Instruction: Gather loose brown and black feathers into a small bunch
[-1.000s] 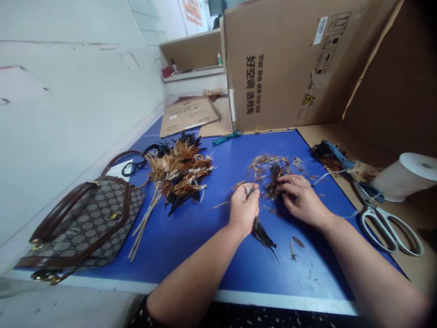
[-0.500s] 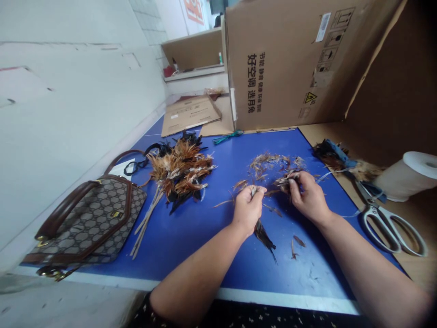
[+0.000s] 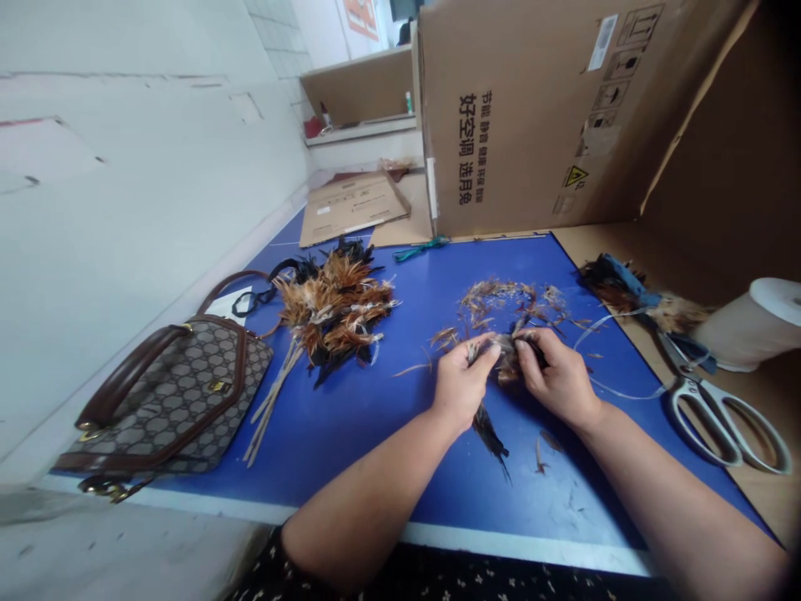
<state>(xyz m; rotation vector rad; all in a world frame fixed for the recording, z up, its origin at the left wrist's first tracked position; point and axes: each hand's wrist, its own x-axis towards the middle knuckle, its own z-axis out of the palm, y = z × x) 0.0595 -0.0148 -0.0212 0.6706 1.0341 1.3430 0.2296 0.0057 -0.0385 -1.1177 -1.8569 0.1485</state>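
Observation:
My left hand [image 3: 461,380] is closed on a bundle of dark feathers [image 3: 490,434], whose black tips stick out below the palm. Close beside it, my right hand [image 3: 556,367] pinches a tuft of brownish-grey feathers [image 3: 508,357]. The tuft lies between the two hands, and the fingers hide where it meets the bundle. Loose brown feathers [image 3: 491,294] are strewn on the blue table [image 3: 363,442] just beyond my hands. A few single feathers [image 3: 541,455] lie nearer to me.
At left stand a patterned handbag [image 3: 181,392] and a pile of brown and black feather bunches [image 3: 338,300] with pale sticks [image 3: 272,401]. Scissors [image 3: 707,409], a white spool [image 3: 754,325] and more feathers [image 3: 610,280] lie at right. A large cardboard box [image 3: 531,150] blocks the back.
My right hand has moved left with its feathers, up to my left hand. The feathers between the hands now meet or overlap. The view has shifted slightly.

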